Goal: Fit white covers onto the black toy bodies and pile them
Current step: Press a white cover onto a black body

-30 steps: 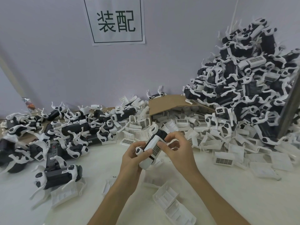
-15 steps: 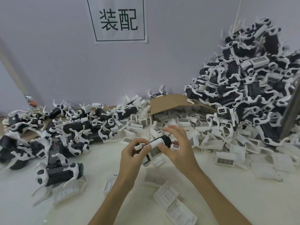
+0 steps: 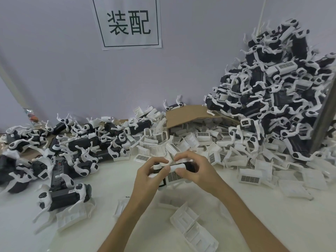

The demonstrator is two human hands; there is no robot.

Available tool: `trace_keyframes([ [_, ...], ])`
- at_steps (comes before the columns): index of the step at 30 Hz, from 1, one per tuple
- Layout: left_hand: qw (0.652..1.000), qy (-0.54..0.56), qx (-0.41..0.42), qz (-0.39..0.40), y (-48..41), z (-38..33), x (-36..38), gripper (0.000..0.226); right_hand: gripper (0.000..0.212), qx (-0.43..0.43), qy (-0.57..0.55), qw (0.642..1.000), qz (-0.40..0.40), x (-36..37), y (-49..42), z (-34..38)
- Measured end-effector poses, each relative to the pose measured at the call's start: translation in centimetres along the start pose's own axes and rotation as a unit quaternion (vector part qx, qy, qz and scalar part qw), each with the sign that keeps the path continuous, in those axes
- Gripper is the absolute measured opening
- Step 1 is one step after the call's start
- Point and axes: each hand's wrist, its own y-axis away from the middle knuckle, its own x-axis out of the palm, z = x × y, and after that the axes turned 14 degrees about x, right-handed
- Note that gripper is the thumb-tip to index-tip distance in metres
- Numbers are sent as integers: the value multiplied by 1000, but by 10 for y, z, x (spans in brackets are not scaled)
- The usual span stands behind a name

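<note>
At the centre of the table both hands hold one black toy body with a white cover on it, lying roughly level. My left hand grips its left end, fingers curled over the top. My right hand grips the right end, thumb on the cover's side by the dotted grille. A tall pile of covered toys rises at the right against the wall. Uncovered black toy bodies with white legs lie scattered at the left. Loose white covers lie heaped behind my hands.
A tipped cardboard box spills covers at the back centre. More white covers lie on the white table near my forearms, and one black body stands at the front left. A paper sign hangs on the wall. A dark post leans at right.
The toy has been turned from tilted upright to nearly level and carried slightly away from me. Both hands kept hold and closed tighter over the cover.
</note>
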Motion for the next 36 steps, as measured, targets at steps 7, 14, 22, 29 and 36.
trace_keyframes([
  [7, 999, -45, 17, 23, -1, 4, -3, 34, 30, -26, -5, 1000, -11, 0, 2, 1],
  [14, 998, -47, 31, 24, -2, 4, -5, 42, 27, -55, 4, 998, -26, 5, 5, 5],
  [22, 998, -54, 21, 19, -1, 1, -5, 35, 27, -64, 7, 997, -35, 8, 4, 3],
  [29, 998, -55, -9, -16, -1, 6, -4, 54, 43, -25, -1, 998, -53, 12, 0, -2],
  [36, 986, 44, -115, -111, -4, 8, 1, 46, 65, -90, 102, 990, -47, 14, 0, -6],
])
